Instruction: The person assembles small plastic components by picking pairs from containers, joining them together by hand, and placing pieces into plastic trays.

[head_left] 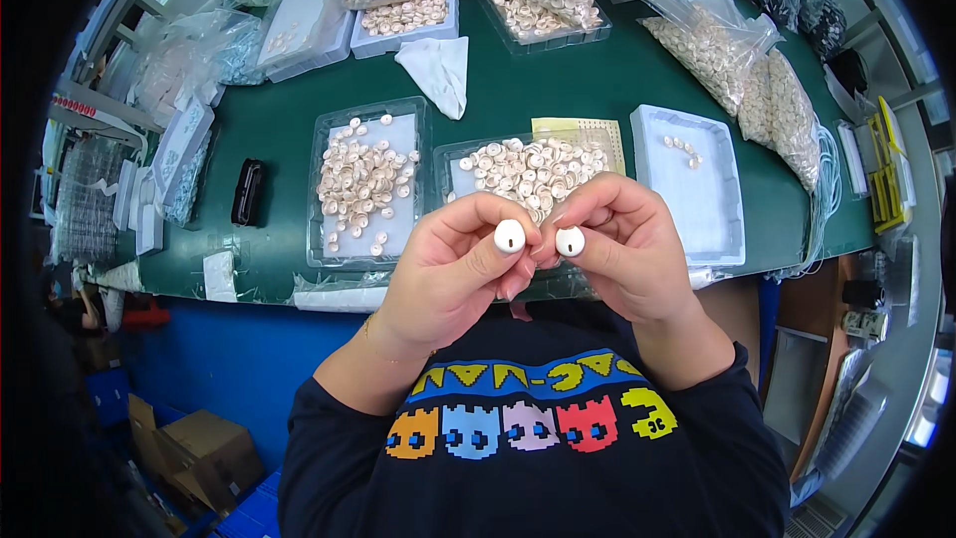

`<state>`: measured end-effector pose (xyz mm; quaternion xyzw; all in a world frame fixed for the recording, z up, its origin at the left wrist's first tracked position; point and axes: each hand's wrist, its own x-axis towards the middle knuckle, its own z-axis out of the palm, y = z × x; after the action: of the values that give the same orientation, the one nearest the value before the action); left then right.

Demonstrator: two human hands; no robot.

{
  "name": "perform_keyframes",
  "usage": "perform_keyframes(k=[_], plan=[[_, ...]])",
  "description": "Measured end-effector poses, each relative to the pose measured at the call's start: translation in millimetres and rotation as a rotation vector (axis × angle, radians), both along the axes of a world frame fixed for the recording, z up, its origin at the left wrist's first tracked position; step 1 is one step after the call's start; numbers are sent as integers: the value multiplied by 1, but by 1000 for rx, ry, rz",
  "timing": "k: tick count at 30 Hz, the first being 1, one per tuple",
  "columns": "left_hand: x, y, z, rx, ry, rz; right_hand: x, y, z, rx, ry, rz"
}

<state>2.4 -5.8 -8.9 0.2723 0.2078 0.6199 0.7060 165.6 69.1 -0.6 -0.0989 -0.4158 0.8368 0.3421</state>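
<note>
Head view looks down on my two hands raised together above the near edge of the green table (558, 100). My left hand (453, 274) pinches a small white round piece (509, 236) between thumb and forefinger; my right hand (627, 249) pinches a second white piece (570, 241) the same way. Both pieces are smooth, glossy and button-like, each with a short dark slot in its face turned up to me. They sit just beside each other, almost touching, and the knuckles of the two hands meet below them.

Behind my hands lies the middle clear tray (468, 154), heaped with pale ring-shaped parts, partly hidden by my fingers. To its left I see a second clear tray (321, 189) with parts spread loosely over its floor. To the right stands a white tray (697, 209) holding only a few pieces near its far end. A black clip-like object (247, 192) lies on bare green left of the trays.

Farther back, plastic bags of parts (717, 50) and more trays crowd the far rim, with a folded white cloth (438, 70) between them. Open green surface remains between the rows and around the cloth. The table's near edge runs just under my wrists, with cardboard boxes (199, 448) on the floor below at my left.
</note>
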Motion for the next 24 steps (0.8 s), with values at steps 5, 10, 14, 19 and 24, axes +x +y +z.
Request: perform_keyframes(k=[5, 10, 14, 19, 24], plan=[[3, 0, 10, 546, 766, 536, -1, -1, 1, 133, -71, -84], [-2, -1, 9, 839, 1193, 537, 0, -1, -3, 132, -94, -92], [1, 3, 4, 751, 1205, 594, -2, -3, 0, 84, -67, -79], [-1, -3, 6, 547, 922, 497, 0, -1, 2, 75, -54, -62], [4, -4, 6, 406, 616, 435, 0, -1, 2, 79, -66, -48]])
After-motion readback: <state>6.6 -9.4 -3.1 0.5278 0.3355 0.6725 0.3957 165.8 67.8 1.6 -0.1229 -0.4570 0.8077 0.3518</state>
